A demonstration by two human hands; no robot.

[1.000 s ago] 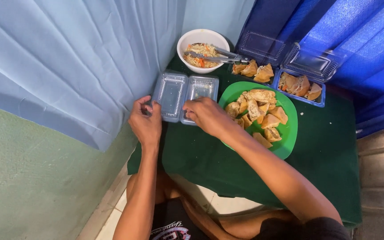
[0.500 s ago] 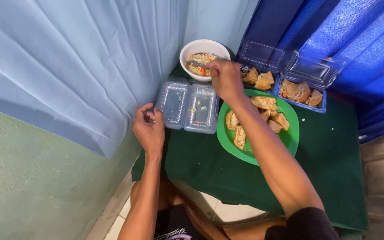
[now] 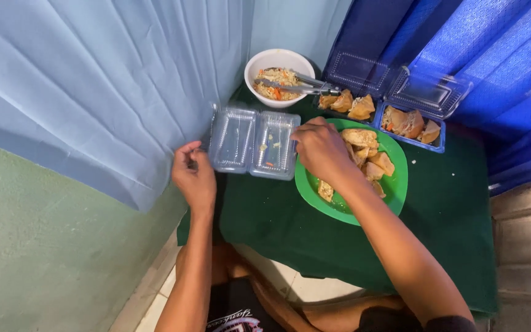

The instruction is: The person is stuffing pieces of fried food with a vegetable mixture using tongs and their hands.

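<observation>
- Left hand (image 3: 195, 175): at the left edge of the green-covered table (image 3: 456, 240), fingers curled, fingertips touching the near left corner of the open clear container (image 3: 253, 142). Whether they pinch its rim cannot be told.
- Right hand (image 3: 321, 147): over the left rim of the green plate (image 3: 339, 212), back of the hand upward, fingers bent down and drawn together beside the container's right edge. What they close on is hidden beneath the hand.
- Open clear container: a hinged two-half plastic box lying flat near the table's left edge, between the two hands. It holds only a few small scraps of food.
- Green plate: round, toward the middle of the table, just right of the container. It carries a pile of golden fried pieces (image 3: 370, 157).
- White bowl (image 3: 278, 61): at the far left corner of the table, beyond the container, filled with a pale shredded mix flecked with orange. Metal tongs (image 3: 296, 86) lie across its rim, the handles pointing right.
- Blue trays (image 3: 413, 126): two trays side by side along the far edge, right of the bowl, each holding fried pieces, each with its clear lid (image 3: 428, 92) tilted open behind.
- Pale blue curtain (image 3: 106, 80): hangs along the table's left side.
- Dark blue cloth (image 3: 499, 55): hangs behind the far right corner.
</observation>
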